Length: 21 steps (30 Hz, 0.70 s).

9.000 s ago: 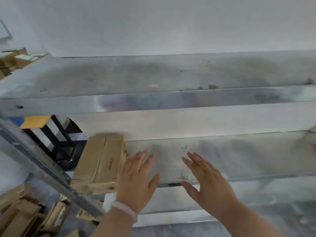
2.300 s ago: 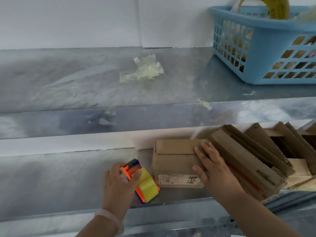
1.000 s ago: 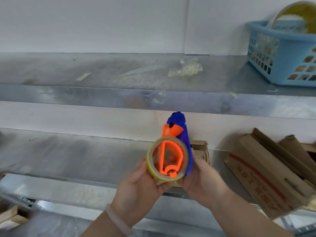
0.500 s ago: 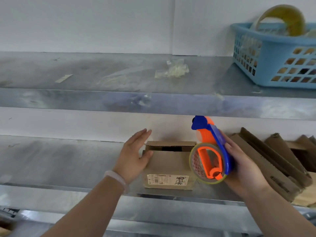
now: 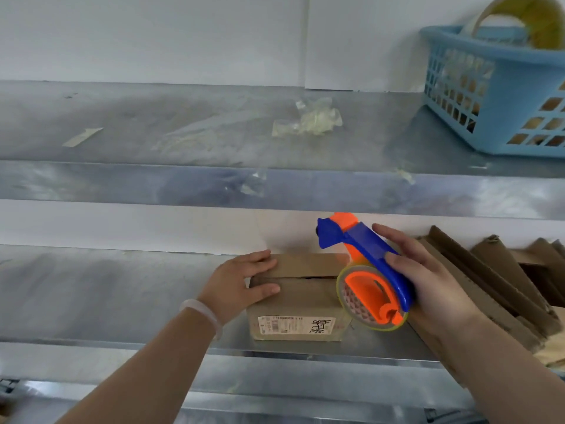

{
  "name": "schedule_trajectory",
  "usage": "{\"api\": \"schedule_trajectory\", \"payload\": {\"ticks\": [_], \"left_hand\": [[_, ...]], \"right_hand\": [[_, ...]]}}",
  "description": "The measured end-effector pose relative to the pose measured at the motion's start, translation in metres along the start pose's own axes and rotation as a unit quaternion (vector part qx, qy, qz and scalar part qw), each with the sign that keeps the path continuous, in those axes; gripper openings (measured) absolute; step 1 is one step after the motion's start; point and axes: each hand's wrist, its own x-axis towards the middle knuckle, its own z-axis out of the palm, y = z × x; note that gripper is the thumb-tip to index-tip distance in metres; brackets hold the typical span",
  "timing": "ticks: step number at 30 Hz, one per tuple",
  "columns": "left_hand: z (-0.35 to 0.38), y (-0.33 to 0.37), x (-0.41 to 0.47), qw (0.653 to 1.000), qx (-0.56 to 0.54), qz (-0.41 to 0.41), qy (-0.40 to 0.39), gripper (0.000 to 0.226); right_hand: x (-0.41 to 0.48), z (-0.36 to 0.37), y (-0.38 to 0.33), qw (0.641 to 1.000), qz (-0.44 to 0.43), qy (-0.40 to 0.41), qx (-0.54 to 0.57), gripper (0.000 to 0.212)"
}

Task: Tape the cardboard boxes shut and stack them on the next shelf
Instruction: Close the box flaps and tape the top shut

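Galvanised metal shelving stands against a white wall (image 5: pixel 153 38); we show two levels. On the lower shelf (image 5: pixel 107 295), near its front edge, sits a small cardboard box (image 5: pixel 299 304) with a white printed label (image 5: pixel 296 325) on its near face; a dark slit remains between its two top flaps. The left hand (image 5: pixel 235 286), with a pale bracelet (image 5: pixel 201 313) at the wrist, lies flat on the box's left end, fingers extended over the rear flap and thumb on the front one. The right hand (image 5: pixel 428 283) grasps a blue-and-orange tape dispenser (image 5: pixel 373 270), held over the box's right end; we cannot tell whether it touches. Flattened cardboard boxes (image 5: pixel 489 286) lean just to the right. On the upper shelf (image 5: pixel 153 127) we note crumpled clear tape (image 5: pixel 312 120) and a blue basket (image 5: pixel 495 96) holding a tape roll (image 5: pixel 532 19).
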Motion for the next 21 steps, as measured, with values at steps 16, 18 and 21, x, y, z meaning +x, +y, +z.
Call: {"api": "schedule_trajectory", "payload": {"ticks": [16,18,21], "left_hand": [[0.011,0.022,0.003,0.984,0.134,0.116,0.021,0.036],[0.018,0.019,-0.003,0.988,0.107,0.107,0.024,0.036],[0.021,0.014,-0.006,0.995,0.055,0.078,-0.003,0.036]], "right_hand": [[0.063,0.032,-0.018,0.962,0.014,-0.099,-0.252,0.054],[0.064,0.03,-0.018,0.962,0.013,-0.107,-0.251,0.051],[0.066,0.026,-0.019,0.959,0.022,-0.121,-0.257,0.046]]}}
